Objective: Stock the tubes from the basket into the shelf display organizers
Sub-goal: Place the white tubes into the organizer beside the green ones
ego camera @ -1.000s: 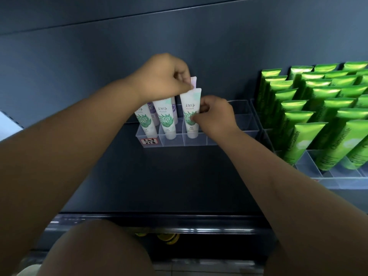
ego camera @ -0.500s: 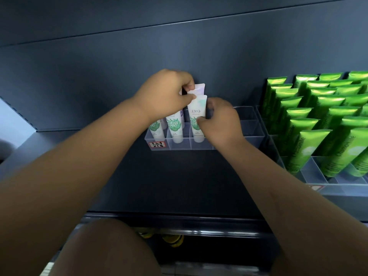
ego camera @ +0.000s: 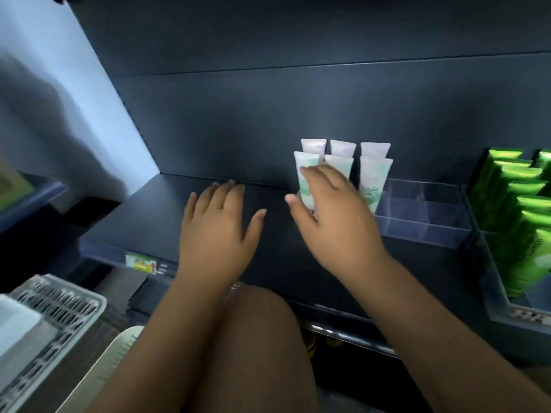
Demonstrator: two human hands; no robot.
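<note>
Several white tubes (ego camera: 374, 177) with green and lilac prints stand upright in two rows at the left end of a clear shelf organizer (ego camera: 426, 216). My right hand (ego camera: 334, 216) hovers open just in front of the leftmost tubes, fingers spread, holding nothing. My left hand (ego camera: 216, 225) is open too, palm down over the dark shelf (ego camera: 143, 222), to the left of the organizer. A white slotted basket (ego camera: 56, 317) sits at the lower left; a pale item lies inside it.
A second clear organizer (ego camera: 504, 305) packed with green tubes (ego camera: 518, 204) stands at the far right. The right cells of the white-tube organizer hold nothing. A price label (ego camera: 140, 263) is on the shelf's front edge. My knee (ego camera: 256, 338) is below the shelf.
Both hands have let go of the front white tube, which now stands in the organizer, and have drawn back toward me. The view has swung left and down, bringing the basket into sight.
</note>
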